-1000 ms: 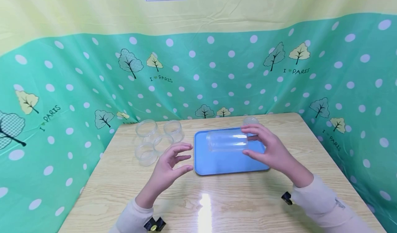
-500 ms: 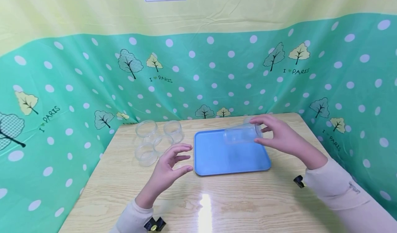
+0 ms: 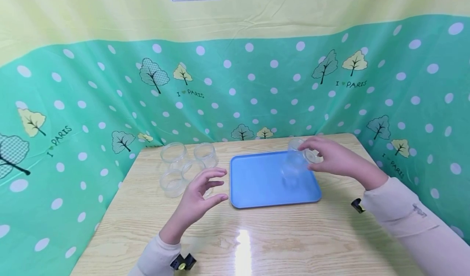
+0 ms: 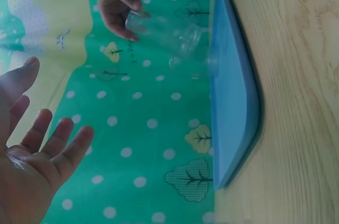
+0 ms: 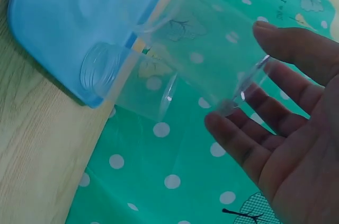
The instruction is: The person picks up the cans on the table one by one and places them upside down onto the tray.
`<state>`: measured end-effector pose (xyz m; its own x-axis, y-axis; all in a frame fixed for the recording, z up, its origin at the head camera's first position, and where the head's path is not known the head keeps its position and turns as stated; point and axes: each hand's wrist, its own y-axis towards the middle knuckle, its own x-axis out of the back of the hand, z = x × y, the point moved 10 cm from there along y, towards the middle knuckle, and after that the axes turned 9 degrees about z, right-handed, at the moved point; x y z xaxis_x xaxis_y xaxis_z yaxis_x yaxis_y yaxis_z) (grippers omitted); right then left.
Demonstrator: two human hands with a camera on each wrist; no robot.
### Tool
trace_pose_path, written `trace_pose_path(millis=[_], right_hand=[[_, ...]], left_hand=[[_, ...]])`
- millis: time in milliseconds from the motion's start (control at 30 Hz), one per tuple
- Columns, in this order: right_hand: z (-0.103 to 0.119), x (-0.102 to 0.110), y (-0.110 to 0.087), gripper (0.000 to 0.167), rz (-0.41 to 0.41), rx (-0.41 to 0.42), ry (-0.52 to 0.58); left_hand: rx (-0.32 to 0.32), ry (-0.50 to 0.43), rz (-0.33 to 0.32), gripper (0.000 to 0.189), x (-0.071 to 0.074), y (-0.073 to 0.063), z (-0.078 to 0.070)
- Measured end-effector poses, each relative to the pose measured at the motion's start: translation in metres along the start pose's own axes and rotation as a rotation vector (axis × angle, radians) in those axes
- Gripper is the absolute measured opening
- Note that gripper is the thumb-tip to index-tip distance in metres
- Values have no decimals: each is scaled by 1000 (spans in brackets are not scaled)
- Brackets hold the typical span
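Observation:
My right hand [image 3: 330, 156] holds a clear jar [image 3: 295, 168] by one end, with thumb and fingers round its rim. The jar hangs tilted above the right part of the blue tray [image 3: 257, 186], its other end pointing down and left. Just behind it, a second clear jar [image 5: 137, 83] stands at the tray's far right corner, a ridged end toward the tray in the right wrist view. Left of the tray, my left hand [image 3: 198, 196] hovers with fingers spread and bent, touching nothing. In the left wrist view the held jar [image 4: 164, 33] partly overlaps the standing one.
Several clear jars [image 3: 172, 182] stand in a cluster at the table's back left, beyond my left hand. The wooden table [image 3: 286, 239] extends in front of the tray. A green dotted curtain [image 3: 238, 84] hangs along the back and both sides.
My right hand has carried the jar rightward over the tray. The jar has turned from lying level to tilting with its far end down. My left hand has stayed almost still.

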<state>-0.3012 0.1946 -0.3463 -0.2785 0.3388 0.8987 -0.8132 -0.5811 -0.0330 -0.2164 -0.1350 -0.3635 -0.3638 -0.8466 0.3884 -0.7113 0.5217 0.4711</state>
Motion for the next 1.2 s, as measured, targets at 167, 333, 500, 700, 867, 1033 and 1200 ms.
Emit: trace_pose_path(millis=[167, 333, 500, 700, 867, 1033, 1200], right_hand=[[-4, -9, 9, 50, 45, -18, -46], [-6, -18, 15, 50, 92, -32, -73], [-8, -21, 17, 47, 119, -48, -84], [-9, -24, 21, 46, 162, -73, -97], [-9, -27, 24, 46, 188, -77, -115], [-9, -30, 26, 46, 210, -79, -121], [-11, -34, 27, 47, 231, -96, -129]], left_hand=[[-10, 13, -4, 55, 3, 2, -2], [-12, 21, -3, 54, 3, 3, -3], [-7, 23, -1, 54, 3, 4, -3], [-3, 34, 1, 54, 4, 3, -3], [2, 36, 4, 54, 5, 3, -2], [-2, 49, 8, 53, 4, 3, -3], [0, 58, 10, 53, 5, 2, -2]])
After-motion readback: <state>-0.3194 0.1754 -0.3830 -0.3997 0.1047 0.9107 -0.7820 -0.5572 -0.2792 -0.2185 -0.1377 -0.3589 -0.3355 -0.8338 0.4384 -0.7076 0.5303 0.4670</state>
